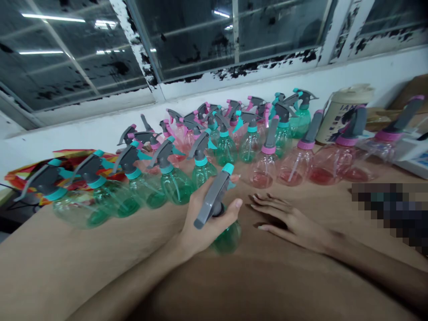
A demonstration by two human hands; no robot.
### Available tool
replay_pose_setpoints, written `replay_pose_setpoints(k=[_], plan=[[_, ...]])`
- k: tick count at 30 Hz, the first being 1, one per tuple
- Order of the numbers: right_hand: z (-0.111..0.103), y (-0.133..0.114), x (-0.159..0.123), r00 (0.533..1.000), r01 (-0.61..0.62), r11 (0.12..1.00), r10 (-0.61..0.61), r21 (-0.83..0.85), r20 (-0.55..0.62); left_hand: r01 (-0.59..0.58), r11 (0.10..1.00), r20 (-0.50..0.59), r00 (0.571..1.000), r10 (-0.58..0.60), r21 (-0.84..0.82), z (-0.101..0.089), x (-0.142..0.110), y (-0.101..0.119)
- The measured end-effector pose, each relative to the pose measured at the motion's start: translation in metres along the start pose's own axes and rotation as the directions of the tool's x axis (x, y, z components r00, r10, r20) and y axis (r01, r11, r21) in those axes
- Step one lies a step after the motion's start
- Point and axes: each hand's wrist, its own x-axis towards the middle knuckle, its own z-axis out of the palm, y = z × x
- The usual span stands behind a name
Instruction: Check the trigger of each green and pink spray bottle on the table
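Note:
My left hand (203, 218) is wrapped round the neck of a green spray bottle (227, 236) with a grey trigger head and teal nozzle (214, 196), standing on the brown table (100, 258). My right hand (284, 218) lies flat on the table just right of it, fingers stretched out and pointing left, holding nothing. Behind them stands a crowd of several green spray bottles (174, 183) and pink spray bottles (294, 165), all with grey trigger heads.
A cream jug with a lid (344, 111) stands at the back right by the white wall. A red and yellow bag (73, 158) lies at the far left. A white box (413, 154) sits at the right edge. Windows run above.

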Motion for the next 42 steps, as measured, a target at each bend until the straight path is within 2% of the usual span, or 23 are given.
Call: replay_pose_setpoints(k=[4, 7, 11, 14, 18, 21, 25, 30, 36, 39, 42], plan=[[0.001, -0.012, -0.001, 0.999, -0.027, 0.998, 0.028, 0.058, -0.020, 0.024, 0.999, 0.018, 1.000, -0.024, -0.021, 0.001, 0.000, 0.001], [0.000, -0.032, 0.003, 0.995, -0.089, 0.991, 0.093, 0.099, -0.032, 0.009, 0.999, 0.023, 1.000, -0.008, -0.033, 0.002, 0.000, 0.000], [-0.002, -0.067, 0.015, 0.981, -0.136, 0.979, 0.154, 0.153, -0.116, 0.007, 0.997, 0.016, 1.000, -0.006, -0.078, 0.004, -0.003, -0.005], [0.001, -0.091, 0.026, 0.974, -0.117, 0.975, 0.150, 0.189, -0.170, 0.004, 0.992, 0.014, 1.000, -0.002, -0.128, 0.006, -0.004, -0.008], [0.011, -0.107, 0.037, 0.952, -0.121, 0.977, 0.164, 0.175, -0.260, -0.034, 0.983, -0.022, 0.999, 0.030, -0.182, 0.006, -0.004, -0.006], [0.015, -0.107, 0.039, 0.938, -0.128, 0.988, 0.150, 0.091, -0.311, -0.055, 0.977, -0.002, 0.998, 0.056, -0.205, 0.004, -0.004, -0.004], [0.008, -0.102, 0.037, 0.939, -0.114, 0.993, 0.103, -0.016, -0.327, -0.056, 0.983, 0.029, 0.998, 0.062, -0.174, 0.001, -0.009, -0.005], [-0.008, -0.083, 0.040, 0.923, -0.166, 0.981, 0.118, -0.102, -0.367, -0.081, 0.995, -0.014, 0.997, 0.081, -0.055, 0.003, -0.033, -0.020], [-0.017, -0.057, 0.057, 0.911, -0.273, 0.912, 0.142, -0.307, -0.387, 0.012, 0.992, 0.012, 1.000, -0.013, 0.123, 0.002, -0.064, -0.047], [-0.017, -0.049, 0.069, 0.901, -0.333, 0.868, 0.177, -0.368, -0.397, 0.057, 0.987, 0.023, 0.998, -0.061, 0.151, 0.004, -0.070, -0.055], [-0.016, -0.045, 0.081, 0.879, -0.396, 0.832, 0.220, -0.389, -0.424, 0.056, 0.987, 0.018, 0.998, -0.060, 0.153, 0.006, -0.070, -0.059]])
